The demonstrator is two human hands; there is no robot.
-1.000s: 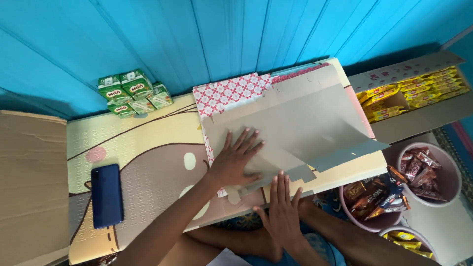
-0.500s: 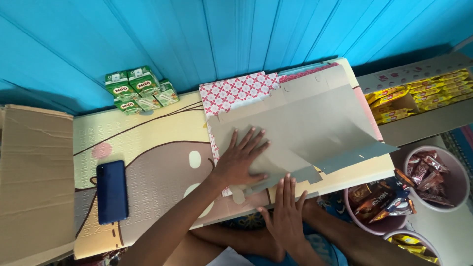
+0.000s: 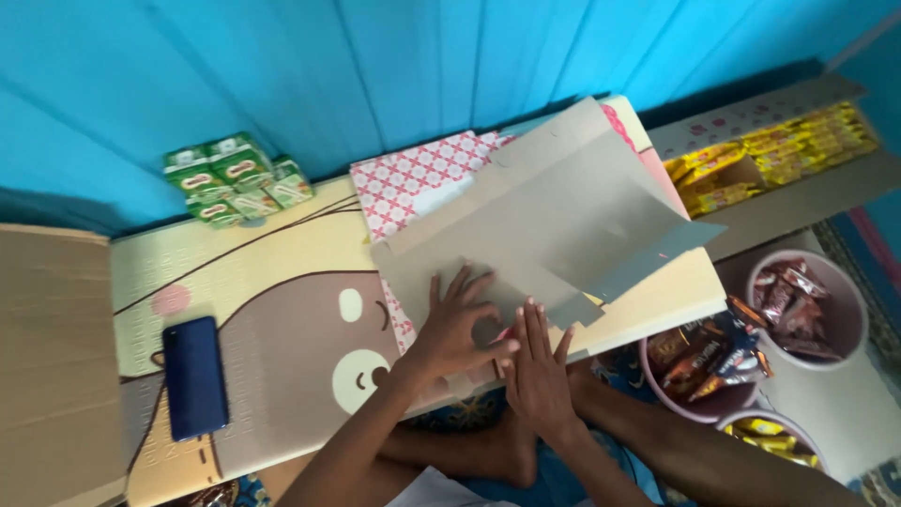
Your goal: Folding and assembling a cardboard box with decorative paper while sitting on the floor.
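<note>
Both hands are down flat on a big grey cardboard sheet (image 3: 554, 235), which looks like an unfolded box blank with flaps and notches cut into its edges. The left hand (image 3: 457, 324) has its fingers spread and presses on the near left part of the sheet. The right hand (image 3: 537, 368) sits just beside it, fingers straight and pointing away from the person, palm on the near edge. Neither hand is gripping anything, they're open and pressing, and the thumb of the left one nearly touches the right.

The cardboard lies tilted across the right half of a foam play mat (image 3: 282, 319) with a cartoon bear face on it. Its far corner reaches up toward the blue wall (image 3: 375, 66). Under the sheet there's a red and white patterned sheet (image 3: 413, 178) poking out on the far left side.

Other stuff around: a dark blue phone (image 3: 194, 377) lying flat on the left of the mat, well away from the hands. A small pile of green drink cartons (image 3: 235, 176) sits by the wall. To the right there's an open box of yellow snack packs (image 3: 770, 164) and a couple of pink tubs of wrapped snacks (image 3: 798, 310). Brown cardboard (image 3: 52, 376) covers the far left.
</note>
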